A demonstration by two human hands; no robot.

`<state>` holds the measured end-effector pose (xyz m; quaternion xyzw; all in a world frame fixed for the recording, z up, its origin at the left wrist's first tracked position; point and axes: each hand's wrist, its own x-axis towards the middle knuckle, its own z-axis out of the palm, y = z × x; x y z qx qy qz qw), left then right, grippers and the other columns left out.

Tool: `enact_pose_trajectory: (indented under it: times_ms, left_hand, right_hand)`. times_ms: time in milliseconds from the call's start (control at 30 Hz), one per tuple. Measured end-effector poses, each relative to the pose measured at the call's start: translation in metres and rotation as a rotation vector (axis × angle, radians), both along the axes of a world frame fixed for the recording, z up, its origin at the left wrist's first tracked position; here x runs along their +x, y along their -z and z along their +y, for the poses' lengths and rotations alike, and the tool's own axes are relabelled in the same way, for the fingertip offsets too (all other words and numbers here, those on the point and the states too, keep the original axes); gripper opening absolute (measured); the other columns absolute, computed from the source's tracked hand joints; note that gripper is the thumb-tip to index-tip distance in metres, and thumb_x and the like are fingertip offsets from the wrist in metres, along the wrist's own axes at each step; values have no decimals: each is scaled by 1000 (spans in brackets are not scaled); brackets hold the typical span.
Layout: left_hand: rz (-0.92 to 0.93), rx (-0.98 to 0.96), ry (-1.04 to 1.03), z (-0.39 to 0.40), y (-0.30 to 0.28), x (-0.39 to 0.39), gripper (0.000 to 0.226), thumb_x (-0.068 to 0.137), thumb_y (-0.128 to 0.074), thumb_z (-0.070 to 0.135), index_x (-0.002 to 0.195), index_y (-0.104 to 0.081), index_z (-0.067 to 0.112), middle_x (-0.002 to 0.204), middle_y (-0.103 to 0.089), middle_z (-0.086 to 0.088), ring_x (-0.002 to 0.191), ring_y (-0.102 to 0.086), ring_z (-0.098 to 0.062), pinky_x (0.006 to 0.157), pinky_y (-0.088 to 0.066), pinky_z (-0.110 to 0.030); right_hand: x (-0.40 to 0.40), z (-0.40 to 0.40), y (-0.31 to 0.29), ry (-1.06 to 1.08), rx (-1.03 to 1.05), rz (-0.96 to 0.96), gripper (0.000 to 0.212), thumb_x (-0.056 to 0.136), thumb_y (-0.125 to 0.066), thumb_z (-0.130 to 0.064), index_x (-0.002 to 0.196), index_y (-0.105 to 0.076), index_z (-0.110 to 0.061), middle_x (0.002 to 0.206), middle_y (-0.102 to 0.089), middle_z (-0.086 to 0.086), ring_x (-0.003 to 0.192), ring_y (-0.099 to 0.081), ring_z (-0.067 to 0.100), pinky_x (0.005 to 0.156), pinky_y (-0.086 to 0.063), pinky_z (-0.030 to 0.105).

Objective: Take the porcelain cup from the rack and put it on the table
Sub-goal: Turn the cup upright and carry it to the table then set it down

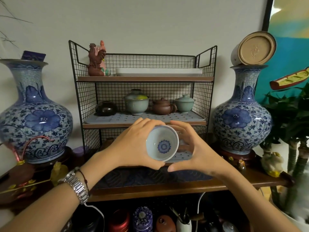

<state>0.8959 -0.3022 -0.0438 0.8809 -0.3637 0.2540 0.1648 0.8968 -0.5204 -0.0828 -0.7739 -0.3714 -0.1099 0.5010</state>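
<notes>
A white porcelain cup (161, 142) with a blue flower painted inside is held in the air in front of the black wire rack (87, 97), tipped so its mouth faces me. My left hand (133, 148) grips its left side with the thumb under the rim. My right hand (192, 148) cups its right side. Below the cup lies a dark blue mat (133, 179) on the wooden table (167, 190).
The rack's middle shelf holds a dark jar (106, 108), two celadon lidded bowls (136, 102) and a brown teapot (163, 106). Large blue-and-white vases (36, 114) (241, 114) flank the rack. A plant (291, 111) stands at the right. Tins and jars sit under the table.
</notes>
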Motion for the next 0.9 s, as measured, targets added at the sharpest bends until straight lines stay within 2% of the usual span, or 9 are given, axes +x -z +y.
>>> enact_pose_trajectory:
  times_ms: [133, 200, 333, 433, 533, 600, 733, 833, 900]
  left_hand:
    - [97, 36, 32, 1, 3, -1, 90, 47, -81, 56, 124, -39, 38, 119, -47, 21, 108, -40, -1, 89, -39, -23]
    - [119, 69, 11, 1, 6, 1, 91, 47, -80, 58, 125, -38, 37, 119, -47, 19, 108, -39, -2, 91, -41, -27]
    - [159, 94, -5, 4, 10, 3, 93, 47, -79, 63, 127, -38, 37, 119, -47, 20, 107, -38, -1, 88, -40, -25]
    - [198, 69, 11, 6, 12, 2, 94, 48, -79, 64, 127, -36, 39, 115, -44, 28, 104, -38, 4, 85, -37, -20]
    - [269, -28, 39, 9, 13, 1, 99, 47, -83, 59, 129, -31, 45, 111, -42, 36, 106, -39, 11, 83, -37, -16]
    - [333, -150, 76, 10, 16, 1, 109, 45, -86, 56, 135, -24, 46, 117, -49, 29, 108, -45, 9, 89, -41, -19]
    - [381, -386, 119, 10, 34, -1, 118, 44, -89, 48, 139, -20, 44, 121, -53, 21, 110, -52, 5, 92, -43, -21]
    - [417, -486, 140, 8, 46, 0, 114, 46, -90, 45, 138, -23, 43, 121, -55, 18, 111, -54, 0, 94, -45, -26]
    - [428, -510, 142, 7, 51, 2, 112, 47, -90, 45, 138, -24, 43, 121, -55, 18, 111, -54, 0, 94, -46, -26]
  right_hand:
    - [-1, 6, 12, 54, 12, -65, 107, 58, -93, -29, 143, -28, -36, 134, -53, -20, 129, -50, 7, 102, -44, 24]
    - [-1, 9, 15, 65, 10, -72, 107, 59, -93, -28, 143, -27, -38, 133, -53, -21, 128, -50, 7, 102, -42, 20]
    - [-1, 13, 20, 99, -8, -79, 107, 61, -92, -27, 143, -25, -41, 132, -55, -18, 127, -52, 10, 102, -44, 21]
    - [-1, 16, 24, 133, 17, -99, 105, 62, -91, -31, 143, -26, -39, 130, -56, -16, 124, -55, 13, 101, -48, 31]
    - [0, 19, 30, 162, 57, -107, 102, 62, -91, -28, 142, -28, -35, 132, -54, -7, 125, -55, 19, 100, -50, 45]
    - [1, 20, 33, 173, 77, -98, 101, 62, -90, -24, 142, -28, -33, 133, -52, -4, 125, -54, 19, 100, -49, 47]
    - [3, 23, 39, 171, 88, -78, 97, 62, -86, -23, 140, -29, -33, 130, -52, -12, 124, -54, 15, 101, -49, 40]
    - [3, 25, 42, 154, 88, -56, 97, 63, -86, -19, 141, -29, -30, 132, -52, -5, 124, -54, 15, 101, -49, 35]
    - [5, 25, 43, 155, 97, -52, 98, 65, -88, -15, 142, -29, -27, 133, -52, -2, 125, -53, 13, 100, -48, 27]
